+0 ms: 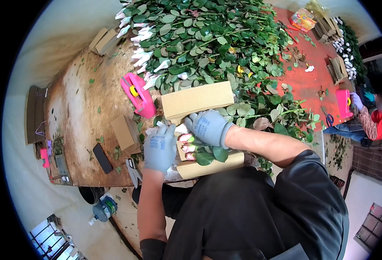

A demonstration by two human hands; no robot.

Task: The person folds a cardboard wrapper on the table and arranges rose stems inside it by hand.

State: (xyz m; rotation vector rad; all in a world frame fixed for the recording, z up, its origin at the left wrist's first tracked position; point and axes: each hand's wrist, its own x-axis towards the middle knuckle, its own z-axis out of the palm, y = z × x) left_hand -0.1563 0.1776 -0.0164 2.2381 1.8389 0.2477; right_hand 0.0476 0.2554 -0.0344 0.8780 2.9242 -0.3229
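My gloved left hand [160,148] is closed, its bent fingers at the left side of the rose heads. Whitish bits show by its fingertips, but what it grips is hidden. My gloved right hand [207,128] curls over a white-covered rose head [182,128], with the stem hidden beneath the hand. Just below, several pink-and-white roses [189,148] with green leaves lie on a corrugated cardboard wrap [197,100]. Its upper flap stands behind my hands, and its lower flap [210,167] is near my lap.
Behind the wrap lies a large pile of leafy rose stems [199,47] with white-covered heads. A pink tape dispenser [138,95], folded cardboard [127,133] and a black phone [103,158] sit on the left. Scissors [328,118] and a co-worker [379,119] are at right.
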